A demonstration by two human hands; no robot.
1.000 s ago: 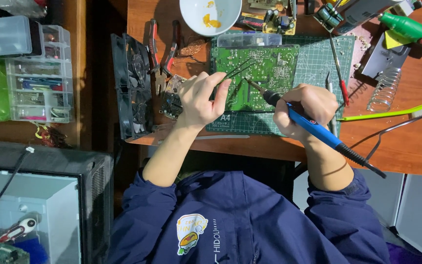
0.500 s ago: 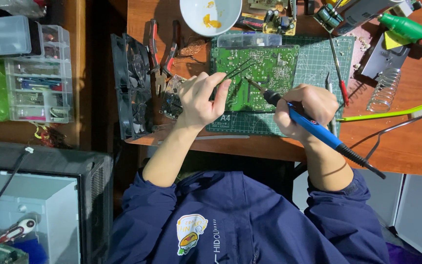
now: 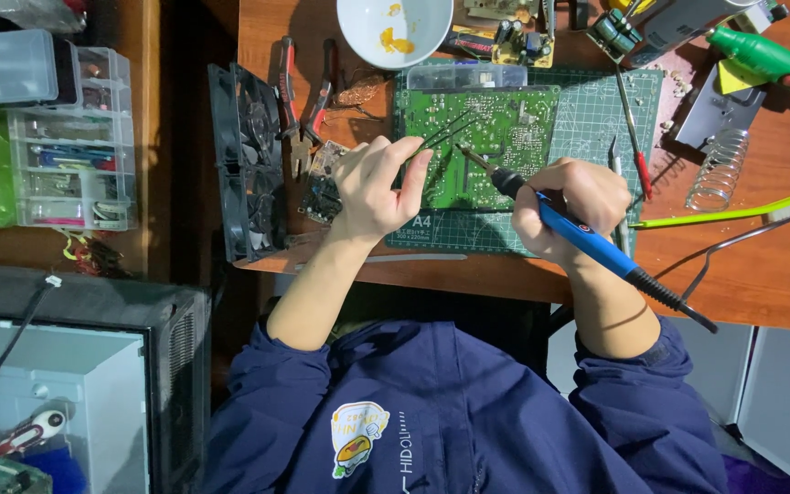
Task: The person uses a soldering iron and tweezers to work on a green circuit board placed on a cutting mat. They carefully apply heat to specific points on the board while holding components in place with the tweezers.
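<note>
Right hand [image 3: 567,206] wrapped tight on the blue iron [image 3: 587,240], tip down on the green board [image 3: 482,146] lying on the counter mat [image 3: 587,119], left hand [image 3: 372,183] pinching tweezers [image 3: 441,137] there — soldering step, next wants steady tip contact.

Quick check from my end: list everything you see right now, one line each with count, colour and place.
circuit board: 1, green, on the mat
cutting mat: 1, green, desk centre
soldering iron: 1, blue, in right hand
tweezers: 1, dark, in left hand
bowl: 1, white, top edge
pliers: 2, red-handled, left of the mat
fan: 1, black, desk's left edge
drawer box: 1, clear, far left
left hand: on the board's left edge
right hand: right of the board
</note>
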